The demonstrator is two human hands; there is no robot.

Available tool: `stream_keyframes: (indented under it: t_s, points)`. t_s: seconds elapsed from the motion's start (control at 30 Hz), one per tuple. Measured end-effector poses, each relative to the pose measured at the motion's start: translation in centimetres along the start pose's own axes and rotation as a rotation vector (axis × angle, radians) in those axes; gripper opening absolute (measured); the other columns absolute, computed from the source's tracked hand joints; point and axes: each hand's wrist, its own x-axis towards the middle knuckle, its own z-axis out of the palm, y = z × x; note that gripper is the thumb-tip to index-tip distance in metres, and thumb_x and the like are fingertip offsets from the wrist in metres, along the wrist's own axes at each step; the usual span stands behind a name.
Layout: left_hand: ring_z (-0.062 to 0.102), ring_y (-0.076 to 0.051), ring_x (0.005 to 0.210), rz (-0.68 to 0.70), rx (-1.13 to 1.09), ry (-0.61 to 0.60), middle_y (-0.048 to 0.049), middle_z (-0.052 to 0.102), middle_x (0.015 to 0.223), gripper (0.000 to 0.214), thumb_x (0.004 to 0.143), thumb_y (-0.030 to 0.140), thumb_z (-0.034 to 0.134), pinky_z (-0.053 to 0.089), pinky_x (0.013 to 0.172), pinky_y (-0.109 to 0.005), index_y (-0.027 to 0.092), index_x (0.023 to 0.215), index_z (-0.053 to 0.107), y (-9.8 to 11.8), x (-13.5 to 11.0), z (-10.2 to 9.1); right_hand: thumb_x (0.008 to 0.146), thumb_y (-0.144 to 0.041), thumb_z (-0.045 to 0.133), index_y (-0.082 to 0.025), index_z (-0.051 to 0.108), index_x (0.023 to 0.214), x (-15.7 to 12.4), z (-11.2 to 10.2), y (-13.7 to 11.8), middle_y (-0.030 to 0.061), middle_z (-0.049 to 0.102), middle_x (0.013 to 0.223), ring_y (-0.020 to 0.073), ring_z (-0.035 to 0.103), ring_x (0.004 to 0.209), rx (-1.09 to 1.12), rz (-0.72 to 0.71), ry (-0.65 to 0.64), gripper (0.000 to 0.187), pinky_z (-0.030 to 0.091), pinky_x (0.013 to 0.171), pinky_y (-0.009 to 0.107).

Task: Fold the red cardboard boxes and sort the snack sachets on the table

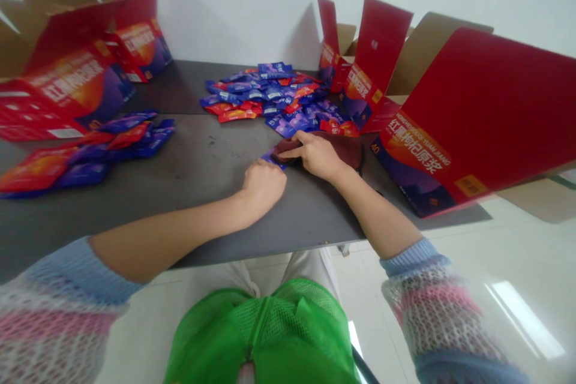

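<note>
Close to the table's front edge, my left hand [265, 183] is curled into a fist at the near end of a purple sachet [273, 158], its fingertips gripping that end. My right hand [318, 156] presses a dark brown cloth [344, 145] onto the sachet's other end, fingers bunched around the fabric. Most of the sachet is hidden under the cloth and my hands. Just beyond lies a heap of blue-purple and red sachets [265, 93]. Several more sachets [85, 156] are stacked on the left, blurred.
An open red carton [416, 162] stands at the right, with two more open red cartons [360, 87] [330, 63] behind it. Two others [63, 96] [139, 48] stand at the left with raised flaps. The grey table [193, 174] meets a white wall at the back.
</note>
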Motion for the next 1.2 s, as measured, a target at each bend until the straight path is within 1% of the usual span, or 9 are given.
stream_keyframes:
  t_s: [0.1,0.23,0.33,0.53,0.6,0.77,0.87,1.03,1.2]
  points:
    - [0.068,-0.031,0.094,-0.036,-0.055,0.020,-0.0264,0.071,0.100,0.038,0.086,0.002,0.037,0.048,0.067,-0.033,-0.001,0.105,0.070,-0.4,-0.2,0.1,0.094,-0.016,0.044,-0.032,0.069,0.126,-0.1,-0.4,1.1,0.0060,0.062,0.121,0.0225,0.056,0.104,-0.071,0.164,0.017,0.044,0.042,0.081,0.029]
    - [0.068,-0.033,0.094,-0.139,-0.154,0.143,-0.0240,0.072,0.096,0.034,0.086,0.016,0.043,0.050,0.072,-0.038,0.002,0.105,0.068,-1.6,-0.1,0.3,0.092,-0.015,0.046,-0.032,0.070,0.126,-0.6,-0.8,2.5,0.0083,0.063,0.118,0.0243,0.059,0.101,-0.090,0.313,0.015,0.045,0.044,0.077,0.030]
    - [0.068,-0.035,0.093,-0.176,-0.171,0.190,-0.0228,0.071,0.094,0.039,0.089,0.028,0.043,0.049,0.075,-0.041,0.002,0.106,0.067,-2.1,0.5,0.3,0.089,-0.010,0.048,-0.036,0.071,0.124,-0.7,-0.7,2.9,0.0076,0.063,0.115,0.0246,0.060,0.102,-0.058,0.342,0.012,0.050,0.046,0.077,0.031]
    - [0.061,-0.035,0.103,-0.113,-0.082,0.194,-0.0251,0.068,0.105,0.062,0.091,0.055,0.048,0.047,0.077,-0.037,-0.001,0.110,0.066,-1.5,2.4,0.1,0.083,-0.004,0.048,-0.036,0.069,0.127,-0.5,-0.3,3.1,0.0090,0.062,0.114,0.0260,0.061,0.104,-0.047,0.331,0.013,0.058,0.047,0.079,0.033]
    - [0.059,-0.034,0.104,-0.082,-0.062,0.175,-0.0260,0.068,0.105,0.055,0.094,0.048,0.048,0.047,0.075,-0.035,-0.001,0.109,0.067,-1.2,2.6,0.1,0.084,-0.005,0.047,-0.036,0.068,0.128,-0.5,-0.3,3.2,0.0092,0.062,0.112,0.0252,0.061,0.102,-0.043,0.329,0.019,0.058,0.047,0.079,0.032]
    - [0.062,-0.031,0.098,-0.034,-0.067,0.086,-0.0271,0.069,0.100,0.036,0.095,0.008,0.036,0.047,0.070,-0.034,-0.003,0.106,0.068,-0.8,2.0,0.8,0.084,-0.004,0.047,-0.034,0.070,0.126,-0.5,-0.4,3.4,0.0090,0.063,0.112,0.0236,0.062,0.103,-0.007,0.312,0.009,0.057,0.048,0.084,0.031]
    - [0.063,-0.031,0.097,-0.032,-0.055,0.147,-0.0263,0.069,0.099,0.036,0.096,0.007,0.033,0.049,0.071,-0.035,-0.002,0.111,0.065,-1.4,1.4,1.5,0.082,-0.005,0.048,-0.034,0.071,0.125,-0.5,-0.3,3.7,0.0083,0.063,0.114,0.0233,0.062,0.105,0.019,0.297,-0.010,0.056,0.048,0.089,0.031]
    - [0.067,-0.029,0.096,-0.084,-0.039,0.129,-0.0212,0.071,0.094,0.041,0.103,0.023,0.029,0.051,0.073,-0.034,0.005,0.108,0.065,-4.5,0.0,1.2,0.081,-0.003,0.049,-0.035,0.070,0.125,-0.4,-0.4,3.7,0.0086,0.062,0.113,0.0231,0.062,0.104,0.011,0.275,-0.031,0.059,0.049,0.090,0.032]
    - [0.071,-0.026,0.079,-0.359,0.128,0.052,-0.0186,0.073,0.087,0.045,0.105,0.031,0.028,0.046,0.067,-0.031,0.007,0.123,0.061,-10.6,-3.0,-1.8,0.080,-0.001,0.046,-0.036,0.070,0.125,-0.5,-0.5,3.3,0.0097,0.061,0.112,0.0231,0.062,0.102,0.013,0.262,-0.047,0.062,0.049,0.089,0.033]
